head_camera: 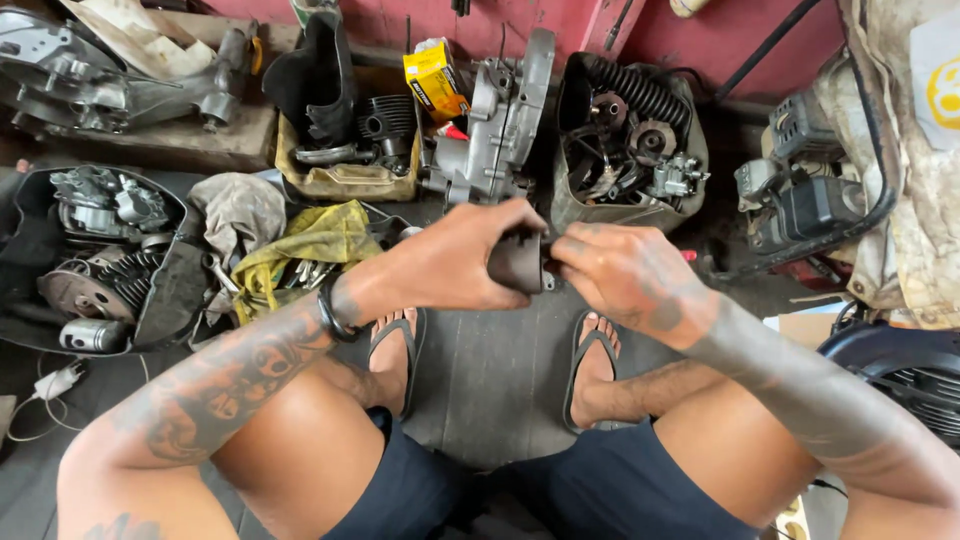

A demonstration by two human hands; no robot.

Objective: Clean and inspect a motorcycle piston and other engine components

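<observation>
A small dark part [517, 262] sits between both hands, above the floor [490, 370] and midway between the person's two sandalled feet. The left hand [455, 258] is wrapped around it, fingers closed over its top and side. The right hand [625, 272] pinches at its right edge with thumb and fingertips closed on something small; what that is cannot be made out, as the fingers hide it. By the look of it, the step in hand is fitting or freeing a small piece at that edge, and the next move would call for a steady left grip while the right fingertips twist or pull.

Beyond the hands on the floor stands a grey engine casing [495, 130], with a bag of parts [630, 150] toward the right and a yellow rag [300, 245] toward the left.
</observation>
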